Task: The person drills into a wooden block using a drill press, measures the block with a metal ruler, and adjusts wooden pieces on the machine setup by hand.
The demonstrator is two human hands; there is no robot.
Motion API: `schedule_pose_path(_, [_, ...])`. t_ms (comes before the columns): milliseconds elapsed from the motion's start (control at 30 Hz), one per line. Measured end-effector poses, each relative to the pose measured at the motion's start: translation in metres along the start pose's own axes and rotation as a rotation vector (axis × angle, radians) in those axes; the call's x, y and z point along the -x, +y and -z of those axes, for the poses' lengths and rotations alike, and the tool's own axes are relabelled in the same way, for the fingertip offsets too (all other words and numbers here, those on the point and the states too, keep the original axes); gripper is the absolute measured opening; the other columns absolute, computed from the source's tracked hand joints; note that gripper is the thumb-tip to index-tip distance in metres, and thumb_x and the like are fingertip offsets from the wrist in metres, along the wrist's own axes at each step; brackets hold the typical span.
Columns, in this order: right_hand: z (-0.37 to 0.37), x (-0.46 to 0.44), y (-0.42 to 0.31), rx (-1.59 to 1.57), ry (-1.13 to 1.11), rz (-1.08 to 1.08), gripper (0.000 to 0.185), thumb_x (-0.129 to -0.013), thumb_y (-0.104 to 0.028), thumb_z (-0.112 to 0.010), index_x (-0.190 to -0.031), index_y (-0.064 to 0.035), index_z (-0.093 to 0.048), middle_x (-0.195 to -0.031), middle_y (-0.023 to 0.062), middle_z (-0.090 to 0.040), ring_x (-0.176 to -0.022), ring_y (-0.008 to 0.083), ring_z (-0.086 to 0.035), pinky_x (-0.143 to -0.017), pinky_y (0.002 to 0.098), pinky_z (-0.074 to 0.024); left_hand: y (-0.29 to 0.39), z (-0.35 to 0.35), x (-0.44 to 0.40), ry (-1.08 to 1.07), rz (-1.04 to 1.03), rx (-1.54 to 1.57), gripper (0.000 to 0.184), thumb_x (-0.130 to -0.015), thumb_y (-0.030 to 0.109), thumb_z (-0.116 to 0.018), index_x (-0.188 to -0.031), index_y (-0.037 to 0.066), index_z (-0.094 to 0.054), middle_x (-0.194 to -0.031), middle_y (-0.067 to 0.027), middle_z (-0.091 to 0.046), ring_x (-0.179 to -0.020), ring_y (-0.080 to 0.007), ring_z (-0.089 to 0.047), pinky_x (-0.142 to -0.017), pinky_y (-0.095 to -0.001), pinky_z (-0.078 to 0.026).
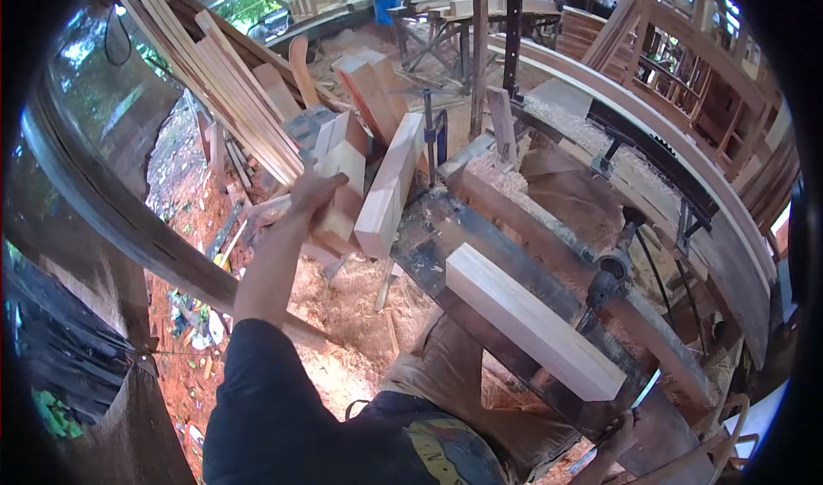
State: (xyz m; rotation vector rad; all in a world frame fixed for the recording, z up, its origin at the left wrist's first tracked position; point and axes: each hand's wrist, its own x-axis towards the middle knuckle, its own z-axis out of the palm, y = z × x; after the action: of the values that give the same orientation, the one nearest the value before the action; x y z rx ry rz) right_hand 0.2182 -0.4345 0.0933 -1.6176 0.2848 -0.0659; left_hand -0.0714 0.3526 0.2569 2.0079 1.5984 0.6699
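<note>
Fingers (335,182) of the left hand (313,192) lie on a squared wooden block (345,159), which is at the left of the bench, among other timbers; I cannot tell whether they are clamped on it or only rest there. The right hand (619,436) is low at the right, near the end of the bench, partly hidden, and whether its fingers are apart or together I cannot tell. Just beside the block, a pale wooden beam (390,189) stands tilted, between the left hand and the bench. Behind are a block with a reddish side (358,99) and a leaning stack of long boards (214,82). A metal tool with a crossbar (429,129) rises near the beam. On the dark bench (473,226) lies another squared beam (531,324), and past it a dark machine head (610,269) is near. Sawdust (343,292) covers the ground by the person's legs. Farther away in the open workshop are a wooden post (478,56) and a person in blue trousers (386,9).
</note>
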Motion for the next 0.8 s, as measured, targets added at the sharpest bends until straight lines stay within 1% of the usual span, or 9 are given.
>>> schedule_pose_path(167, [0.004,-0.006,0.007,-0.043,-0.055,0.005,0.027,-0.097,-0.017,-0.064,-0.121,-0.0038,-0.067,-0.07,-0.0013,-0.056,-0.054,0.0068,-0.05,-0.046,0.0233,-0.0406,-0.038,0.016,0.048,-0.011,0.009,0.107,0.107,-0.071,0.045,-0.088,-0.157,0.005,-0.04,-0.142,-0.0267,-0.062,-0.13,-0.0374,-0.063,-0.112,-0.0437,-0.049])
schedule_pose_path(267, [0.0,0.007,-0.011,0.008,-0.072,-0.076,0.027,-0.099,-0.017,-0.063,-0.123,-0.0054,-0.067,-0.072,-0.0028,-0.055,-0.055,0.0063,-0.049,-0.046,0.0226,-0.0404,-0.064,0.005,0.091,0.146,-0.061,0.186,0.103,-0.071,0.045,-0.089,-0.154,0.006,-0.042,-0.138,-0.0273,-0.064,-0.126,-0.0345,-0.066,-0.108,-0.0424,-0.051])
schedule_pose_path(300, [0.01,-0.012,0.01,0.016,-0.046,-0.038,0.026,-0.1,-0.019,-0.064,-0.122,-0.0069,-0.065,-0.075,-0.0036,-0.053,-0.057,0.0054,-0.049,-0.047,0.022,-0.0403,-0.071,0.003,0.099,0.139,-0.044,0.215,0.101,-0.071,0.044,-0.09,-0.152,0.005,-0.042,-0.135,-0.028,-0.065,-0.123,-0.0337,-0.067,-0.104,-0.0419,-0.053])
schedule_pose_path(400, [0.012,-0.015,0.005,0.027,-0.086,-0.061,0.026,-0.1,-0.02,-0.064,-0.122,-0.0076,-0.063,-0.079,-0.0031,-0.053,-0.06,0.0054,-0.05,-0.048,0.0216,-0.0411,-0.09,-0.009,0.127,0.125,0.022,0.433,0.098,-0.071,0.043,-0.09,-0.148,0.005,-0.043,-0.128,-0.0298,-0.067,-0.117,-0.0323,-0.069,-0.098,-0.0417,-0.056])
schedule_pose_path(467, [0.007,-0.004,-0.005,0.06,-0.128,-0.022,0.023,-0.1,-0.021,-0.064,-0.119,-0.0086,-0.062,-0.081,-0.0023,-0.055,-0.062,0.0058,-0.051,-0.049,0.0214,-0.0421,-0.075,-0.017,0.16,0.22,0.069,0.335,0.097,-0.071,0.044,-0.09,-0.148,0.006,-0.045,-0.13,-0.0308,-0.066,-0.117,-0.0307,-0.069,-0.098,-0.0412,-0.055])
schedule_pose_path(500, [0.002,-0.001,-0.009,0.063,-0.111,-0.009,0.022,-0.101,-0.02,-0.064,-0.119,-0.0085,-0.063,-0.08,-0.0022,-0.056,-0.061,0.0059,-0.052,-0.05,0.0216,-0.0425,-0.094,-0.032,0.164,0.186,0.058,0.374,0.097,-0.071,0.046,-0.089,-0.148,0.008,-0.044,-0.131,-0.0311,-0.063,-0.117,-0.034,-0.066,-0.1,-0.0441,-0.053])
schedule_pose_path(600, [-0.001,0.0,-0.014,0.067,-0.069,-0.016,0.021,-0.102,-0.02,-0.064,-0.119,-0.0082,-0.062,-0.081,-0.0019,-0.057,-0.062,0.0059,-0.053,-0.05,0.021,-0.0426,-0.119,-0.048,0.197,0.229,-0.014,0.15,0.099,-0.071,0.044,-0.089,-0.15,0.009,-0.042,-0.133,-0.0284,-0.057,-0.119,-0.0386,-0.063,-0.103,-0.0477,-0.051])
schedule_pose_path(667, [0.005,-0.002,-0.013,0.069,-0.078,-0.057,0.022,-0.103,-0.021,-0.064,-0.12,-0.0085,-0.061,-0.082,-0.0019,-0.058,-0.063,0.0058,-0.053,-0.05,0.0202,-0.0424,-0.133,-0.051,0.225,0.186,0.045,0.187,0.098,-0.07,0.042,-0.089,-0.15,0.01,-0.042,-0.134,-0.0258,-0.052,-0.12,-0.0408,-0.059,-0.104,-0.0501,-0.049])
schedule_pose_path(800, [0.009,-0.007,-0.007,0.051,-0.116,-0.067,0.022,-0.104,-0.023,-0.062,-0.122,-0.0102,-0.062,-0.082,-0.0026,-0.057,-0.063,0.0053,-0.052,-0.05,0.0206,-0.042,-0.149,-0.044,0.268,0.189,0.016,0.019,0.094,-0.071,0.039,-0.088,-0.149,0.009,-0.042,-0.135,-0.0233,-0.052,-0.122,-0.0381,-0.058,-0.103,-0.0481,-0.049])
